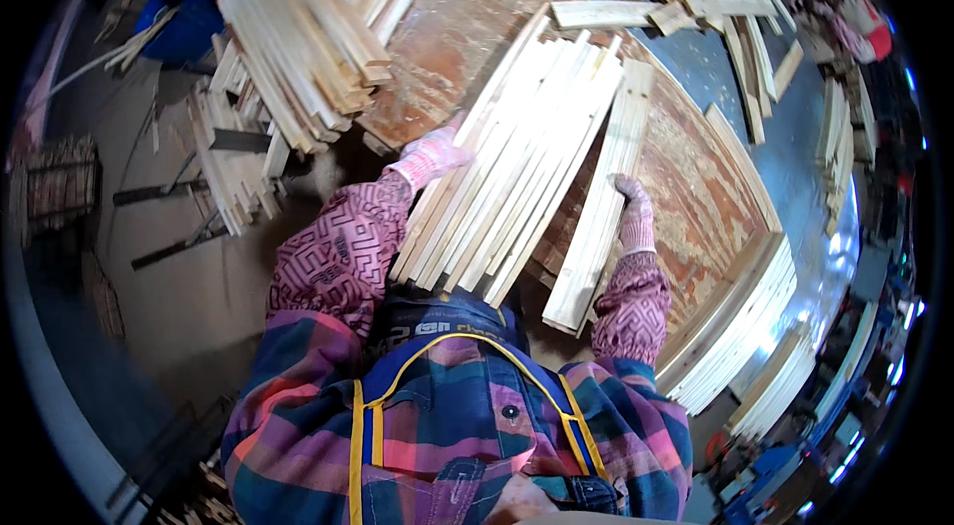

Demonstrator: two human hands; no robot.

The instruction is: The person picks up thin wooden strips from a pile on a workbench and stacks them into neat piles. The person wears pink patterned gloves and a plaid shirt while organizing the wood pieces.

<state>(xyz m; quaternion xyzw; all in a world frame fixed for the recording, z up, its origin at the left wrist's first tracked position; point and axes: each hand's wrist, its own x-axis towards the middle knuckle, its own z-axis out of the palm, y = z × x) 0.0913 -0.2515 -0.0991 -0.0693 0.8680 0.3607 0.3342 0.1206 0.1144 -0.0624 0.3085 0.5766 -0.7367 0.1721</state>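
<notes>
Your left hand (437, 155), gloved in pale pink knit, lies against the left edge of a bundle of long, pale wooden strips (527, 148) on the worn, reddish-brown plywood desk (696, 207). Your right hand (634, 212) curls at the right edge of a separate flat, pale wooden piece (604, 212) just beside it. Whether either grip pinches wood, I cannot tell. The near ends seem to overhang; uneven pressure could fan the bundle or tip strips off.

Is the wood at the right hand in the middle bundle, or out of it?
Out: a gap, widening toward the near ends, separates this wood from the middle bundle. Far-end contact: cannot tell.
</notes>
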